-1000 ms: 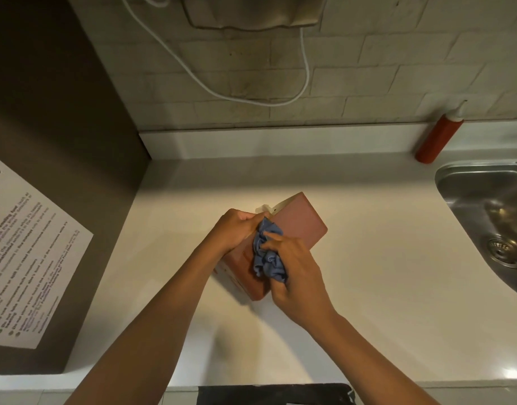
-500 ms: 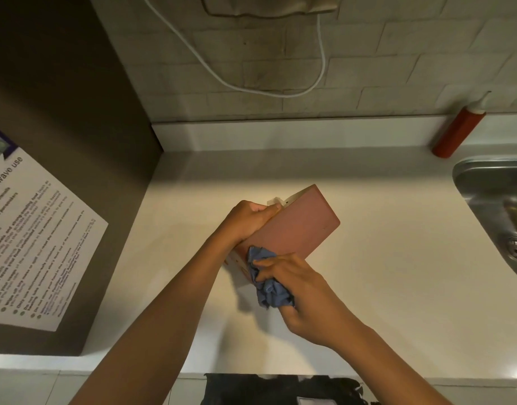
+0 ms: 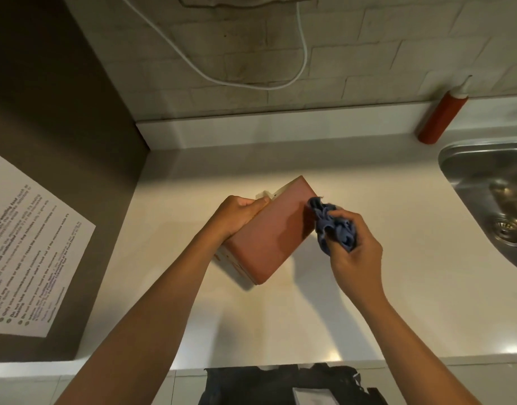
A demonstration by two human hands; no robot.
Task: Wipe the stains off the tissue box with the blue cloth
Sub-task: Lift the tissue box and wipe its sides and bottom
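Over the counter (image 3: 368,302), hands (image 3: 239,214) hide the box's (image 3: 269,238) dispenser face.

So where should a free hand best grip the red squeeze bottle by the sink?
Probably round the red squeeze bottle's straight middle body, coming from the front over the counter: it leans back against the wall, so only the front is open, and the nozzle is too thin for fingers.

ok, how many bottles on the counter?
1. The red squeeze bottle leans against the back wall, just left of the sink. Others may sit out of frame to the right.
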